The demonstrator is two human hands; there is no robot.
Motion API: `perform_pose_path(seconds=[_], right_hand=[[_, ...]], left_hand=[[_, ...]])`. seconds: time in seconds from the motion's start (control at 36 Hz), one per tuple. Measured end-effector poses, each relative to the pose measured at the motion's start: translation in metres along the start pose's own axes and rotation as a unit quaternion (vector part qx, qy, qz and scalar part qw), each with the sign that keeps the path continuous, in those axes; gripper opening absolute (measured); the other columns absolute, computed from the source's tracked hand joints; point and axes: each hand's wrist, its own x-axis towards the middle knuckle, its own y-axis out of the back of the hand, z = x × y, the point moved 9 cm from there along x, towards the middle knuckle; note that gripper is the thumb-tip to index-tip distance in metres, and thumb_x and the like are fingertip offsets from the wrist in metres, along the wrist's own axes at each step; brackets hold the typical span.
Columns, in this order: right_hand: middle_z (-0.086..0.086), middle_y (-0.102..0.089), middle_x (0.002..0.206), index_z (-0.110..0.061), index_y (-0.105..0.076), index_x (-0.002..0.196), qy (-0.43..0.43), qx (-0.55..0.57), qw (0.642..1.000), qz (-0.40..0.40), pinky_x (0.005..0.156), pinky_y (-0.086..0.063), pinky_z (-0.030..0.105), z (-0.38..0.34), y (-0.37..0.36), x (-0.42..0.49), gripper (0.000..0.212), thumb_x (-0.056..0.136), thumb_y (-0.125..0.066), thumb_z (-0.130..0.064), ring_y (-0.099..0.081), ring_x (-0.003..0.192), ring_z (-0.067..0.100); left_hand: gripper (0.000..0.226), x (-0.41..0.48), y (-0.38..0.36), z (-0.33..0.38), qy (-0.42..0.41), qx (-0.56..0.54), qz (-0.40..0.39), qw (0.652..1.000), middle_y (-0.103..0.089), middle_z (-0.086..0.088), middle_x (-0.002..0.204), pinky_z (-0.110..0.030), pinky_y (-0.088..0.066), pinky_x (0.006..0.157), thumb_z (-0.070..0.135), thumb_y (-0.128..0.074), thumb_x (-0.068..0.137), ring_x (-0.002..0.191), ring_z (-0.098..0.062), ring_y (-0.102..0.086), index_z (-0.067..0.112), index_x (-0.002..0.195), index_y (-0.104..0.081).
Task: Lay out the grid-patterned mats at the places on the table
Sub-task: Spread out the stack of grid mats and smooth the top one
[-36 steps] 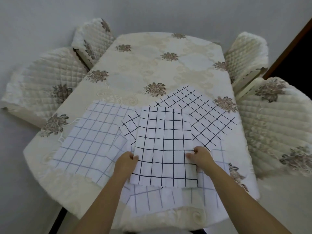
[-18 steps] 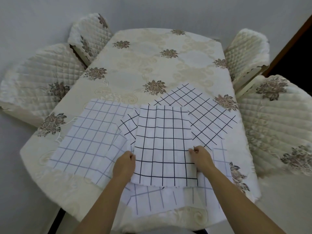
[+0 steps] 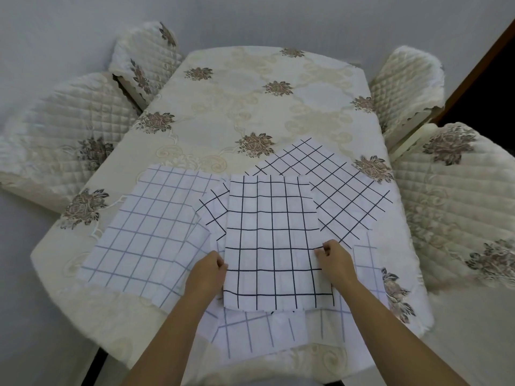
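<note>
My left hand and right hand each pinch a side edge of the top mat; between them it looks thin, light and floppy, so I judge it will sag.

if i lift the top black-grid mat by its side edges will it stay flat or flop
Probably floppy: the black-grid mat looks like thin creased cloth, so its middle would likely sag between the left hand and right hand gripping its side edges. It seems light for its size. It might drag the overlapping mats beneath along.
</note>
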Motion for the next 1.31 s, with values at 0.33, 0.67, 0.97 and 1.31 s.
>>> perform_pose_path(seconds=[0.33, 0.67, 0.97, 1.31], right_hand=[[0.027, -0.064, 0.096, 0.005, -0.063, 0.091, 0.247, -0.236, 0.935, 0.097, 0.064, -0.054, 0.045, -0.065, -0.026, -0.022, 0.045, 0.048, -0.077, 0.007, -0.065, 0.081, 0.042], [0.002, -0.062, 0.126, -0.014, -0.063, 0.119, 0.342, -0.407, 0.844, -0.069, 0.082, -0.055, 0.043, -0.08, -0.116, -0.04, 0.051, 0.086, -0.03, -0.033, -0.06, 0.114, 0.022], [-0.008, 0.015, 0.151, -0.019, 0.008, 0.143, 0.249, -0.334, 0.909, -0.019, 0.111, 0.008, 0.041, -0.025, -0.049, 0.014, 0.069, 0.082, 0.004, -0.054, 0.016, 0.14, 0.016], [0.0, 0.001, 0.158, -0.015, -0.009, 0.149, 0.242, -0.303, 0.921, -0.032, 0.115, 0.003, 0.048, -0.074, -0.055, 0.042, 0.081, 0.078, 0.006, -0.05, 0.008, 0.145, 0.019]], left_hand=[[0.041, -0.009, -0.007, 0.06, -0.222, 0.245, 0.143, 0.933, -0.068, -0.014, 0.091, -0.038, -0.054, 0.062, 0.007, -0.086, 0.048, 0.08, -0.032, -0.068, 0.005, 0.084, -0.067], [0.058, 0.0, -0.059, 0.059, -0.234, 0.31, 0.018, 0.921, -0.05, -0.008, 0.139, -0.044, -0.043, 0.096, 0.032, -0.034, 0.083, 0.127, -0.026, -0.048, 0.01, 0.135, -0.042], [0.061, 0.027, -0.026, 0.042, -0.18, 0.303, 0.057, 0.934, -0.047, -0.012, 0.141, -0.057, -0.042, 0.092, 0.037, -0.032, 0.084, 0.127, -0.03, -0.048, 0.004, 0.133, -0.048], [0.055, 0.053, -0.034, 0.085, -0.24, 0.325, 0.032, 0.914, -0.05, -0.017, 0.136, -0.055, -0.039, 0.097, 0.028, -0.028, 0.085, 0.127, -0.032, -0.047, 0.0, 0.121, -0.059]])
